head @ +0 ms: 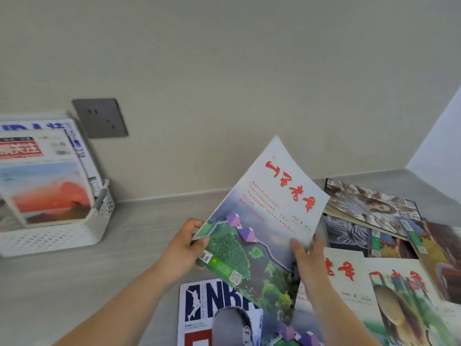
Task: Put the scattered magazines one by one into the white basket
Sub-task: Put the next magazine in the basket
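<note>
NBA magazine (199,303) lies flat nearest the camera, on the counter (124,245), right of the white basket (50,238). Scattered magazines on the counter: at least seven, overlapping, all right of the basket. Held magazine (262,221): one, lifted off the counter, well apart from the basket on its right. Its long axis tilts up and right, red title end toward the wall (249,71). Left hand (184,248) pinches the lower-left corner; right hand (306,258) fingers grip the right edge. Basket contents: two magazines visible, upright, leaning.
</note>
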